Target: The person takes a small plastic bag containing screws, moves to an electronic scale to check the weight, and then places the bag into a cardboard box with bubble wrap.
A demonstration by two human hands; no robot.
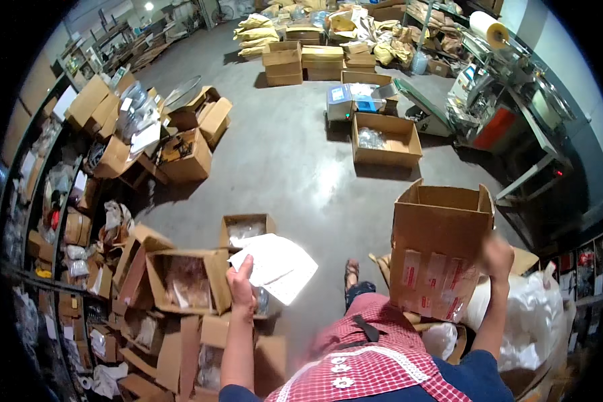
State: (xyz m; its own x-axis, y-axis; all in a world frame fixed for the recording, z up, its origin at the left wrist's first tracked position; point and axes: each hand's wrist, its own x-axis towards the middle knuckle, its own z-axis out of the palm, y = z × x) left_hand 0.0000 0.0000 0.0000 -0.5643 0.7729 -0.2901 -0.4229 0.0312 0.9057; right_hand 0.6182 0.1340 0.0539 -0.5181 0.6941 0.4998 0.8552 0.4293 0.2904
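1. Left hand point(243, 287) pinches white paper point(278, 268) above smooth grey floor point(295, 161).
2. Right hand point(498, 257) at tall carton point(435, 234)'s right edge; blurred, can't tell grip.
3. Room: loaded shelving point(53, 283) left, machine point(494, 127) far right.

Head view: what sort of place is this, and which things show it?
Probably a packing workshop or storeroom: crammed shelving along the left, an open cardboard carton on the floor holding clear plastic, and a machine at right.
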